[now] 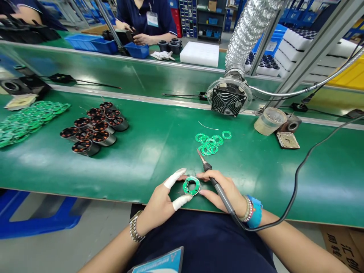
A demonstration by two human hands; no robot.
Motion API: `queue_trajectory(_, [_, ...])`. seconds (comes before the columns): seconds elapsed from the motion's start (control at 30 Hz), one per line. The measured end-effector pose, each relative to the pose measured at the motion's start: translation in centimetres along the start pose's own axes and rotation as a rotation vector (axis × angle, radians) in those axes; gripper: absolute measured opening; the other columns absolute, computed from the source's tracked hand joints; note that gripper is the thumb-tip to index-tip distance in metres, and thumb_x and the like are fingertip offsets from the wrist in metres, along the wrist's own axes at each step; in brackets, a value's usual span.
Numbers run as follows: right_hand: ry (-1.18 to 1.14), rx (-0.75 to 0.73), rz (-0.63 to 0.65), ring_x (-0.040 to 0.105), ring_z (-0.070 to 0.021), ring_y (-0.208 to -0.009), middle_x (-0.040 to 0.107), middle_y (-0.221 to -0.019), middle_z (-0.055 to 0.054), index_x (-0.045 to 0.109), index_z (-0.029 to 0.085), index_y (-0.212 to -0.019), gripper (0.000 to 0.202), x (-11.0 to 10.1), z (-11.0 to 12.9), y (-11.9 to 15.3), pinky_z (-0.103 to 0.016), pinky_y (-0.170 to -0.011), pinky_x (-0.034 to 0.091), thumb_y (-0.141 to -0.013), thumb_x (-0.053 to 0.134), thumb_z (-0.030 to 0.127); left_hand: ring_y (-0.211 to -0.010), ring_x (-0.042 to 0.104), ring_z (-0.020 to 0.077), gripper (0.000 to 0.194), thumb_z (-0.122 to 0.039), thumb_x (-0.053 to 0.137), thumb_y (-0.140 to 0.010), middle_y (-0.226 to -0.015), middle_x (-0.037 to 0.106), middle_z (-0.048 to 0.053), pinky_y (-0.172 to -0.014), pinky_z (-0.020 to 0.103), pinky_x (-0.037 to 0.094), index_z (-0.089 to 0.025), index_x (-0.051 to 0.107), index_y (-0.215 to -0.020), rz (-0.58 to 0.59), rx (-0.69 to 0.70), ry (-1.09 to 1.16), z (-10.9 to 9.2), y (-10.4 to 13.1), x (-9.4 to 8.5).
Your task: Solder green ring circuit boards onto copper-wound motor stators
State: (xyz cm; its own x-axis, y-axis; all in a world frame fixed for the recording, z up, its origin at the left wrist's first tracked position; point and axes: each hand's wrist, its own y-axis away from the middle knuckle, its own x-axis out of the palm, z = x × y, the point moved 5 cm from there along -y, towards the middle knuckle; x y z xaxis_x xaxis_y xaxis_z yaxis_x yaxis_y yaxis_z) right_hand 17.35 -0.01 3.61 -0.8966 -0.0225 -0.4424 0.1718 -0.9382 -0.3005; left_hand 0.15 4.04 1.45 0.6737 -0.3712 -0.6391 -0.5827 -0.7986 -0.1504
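A green ring-shaped circuit board [187, 188] lies at the table's front edge, seemingly on top of a round part with a pale rim. My left hand [163, 203] curls its thumb and a finger, both in white finger cots, around the board's left side. On the opposite side, my right hand [224, 189] holds a soldering iron [222, 195], its tip pointing up and away to the left. The right thumb and a fingertip also reach the round part's right side. Just beyond lie several loose ring-shaped boards [210, 144] in a small heap.
Several dark cylinders with copper windings [93, 129] stand left, beside stacked green boards [28, 117]. A fume extractor fan [229, 100] hangs ahead. A tub [270, 120] and soldering iron stand [291, 124] are right; the iron's cord [297, 178] loops there. A co-worker [145, 22] sits opposite.
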Motion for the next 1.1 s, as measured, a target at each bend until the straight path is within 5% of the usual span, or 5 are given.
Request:
queue_trajectory(0.53, [0.134, -0.075, 0.104, 0.060, -0.0192, -0.091, 0.060, -0.100, -0.008, 0.046, 0.022, -0.114, 0.035, 1.1, 0.9, -0.7, -0.033, -0.082, 0.051, -0.082, 0.059, 0.024, -0.099, 0.058, 0.0210, 0.039, -0.028, 0.059, -0.080, -0.109, 0.060, 0.009, -0.085, 0.036, 0.049, -0.020, 0.049, -0.117, 0.091, 0.101, -0.039, -1.1, -0.1, -0.6])
queue_trajectory(0.67, [0.160, -0.070, 0.119, 0.060, -0.0196, -0.093, 0.060, -0.102, -0.008, 0.045, 0.023, -0.115, 0.036, 1.0, 0.9, -0.6, -0.034, -0.083, 0.051, -0.082, 0.059, 0.024, -0.091, 0.056, 0.0203, 0.014, -0.021, 0.047, -0.086, -0.093, 0.062, 0.008, -0.081, 0.036, 0.047, -0.018, 0.059, -0.093, 0.142, 0.114, -0.128, -1.5, -0.9, -1.5])
queue_trajectory(0.87, [0.190, -0.063, 0.121, 0.061, -0.0203, -0.092, 0.061, -0.102, -0.008, 0.046, 0.023, -0.114, 0.036, 1.0, 1.1, -0.7, -0.033, -0.081, 0.052, -0.082, 0.060, 0.023, -0.069, 0.052, 0.0162, 0.016, -0.015, 0.042, -0.081, -0.072, 0.057, 0.003, -0.066, 0.029, 0.045, -0.017, 0.054, -0.071, 0.190, 0.025, -0.156, -0.8, -1.1, -3.6])
queue_trajectory(0.97, [0.193, -0.062, 0.119, 0.060, -0.0202, -0.094, 0.061, -0.103, -0.008, 0.046, 0.022, -0.113, 0.036, 1.0, 1.1, -0.6, -0.033, -0.083, 0.051, -0.081, 0.061, 0.022, -0.071, 0.054, 0.0160, 0.013, -0.019, 0.044, -0.083, -0.076, 0.058, 0.003, -0.067, 0.029, 0.045, -0.017, 0.056, -0.077, 0.142, -0.037, -0.148, 0.3, -0.5, -4.8])
queue_trajectory(1.1, [0.199, -0.045, 0.111, 0.060, -0.0193, -0.092, 0.061, -0.102, -0.007, 0.046, 0.022, -0.113, 0.036, 1.1, 1.2, -0.6, -0.032, -0.081, 0.051, -0.080, 0.061, 0.021, -0.085, 0.055, 0.0194, 0.021, -0.026, 0.055, -0.082, -0.090, 0.062, 0.006, -0.077, 0.033, 0.046, -0.019, 0.059, -0.101, 0.150, 0.021, -0.122, 0.8, -0.1, -3.8])
